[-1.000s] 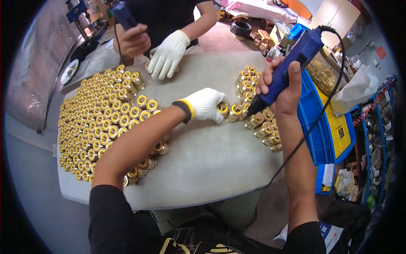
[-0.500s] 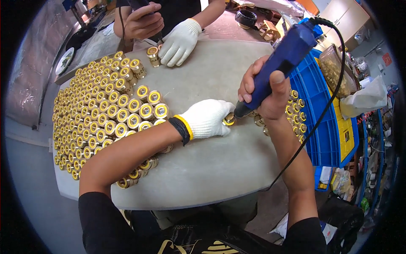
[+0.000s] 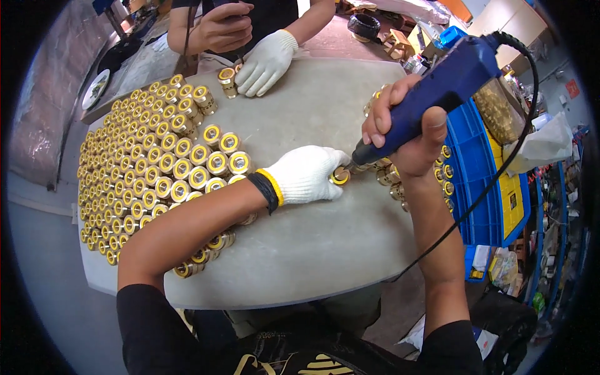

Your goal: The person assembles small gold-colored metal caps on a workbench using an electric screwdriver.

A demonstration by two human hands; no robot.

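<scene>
Gripping a blue power tool [image 3: 437, 94], bare right hand [image 3: 412, 153] has fingers clamped round its body, over the desk [image 3: 300, 250]. Tool's long axis runs slantwise: rear end with black cable [image 3: 536, 81] up and to the right, nose down and left, aimed at a brass fitting [image 3: 339, 180]. Fitting is near mid-desk, pinched in the fingers of the white-gloved left hand [image 3: 303, 175], yellow-ringed end showing; rest hidden by glove, so exact tilt unclear. Tip is at the fitting; can't tell if touching. Left side of desk: big tight group of brass fittings [image 3: 165, 150], most upright, yellow-ringed ends up. Smaller group [image 3: 447, 170] on the right, partly behind right hand and forearm. Containers: blue crate [image 3: 465, 162] right of desk, yellow panel [image 3: 503, 187] along its outer side, contents can't be made out; clear container [image 3: 500, 106] near its far end, full of small gold-coloured pieces; white plate [image 3: 95, 89] at upper left, something green on it. Across the desk, co-worker's gloved hand [image 3: 267, 65] rests beside another fitting [image 3: 228, 82], their bare hand [image 3: 224, 28] closed on a dark tool.
</scene>
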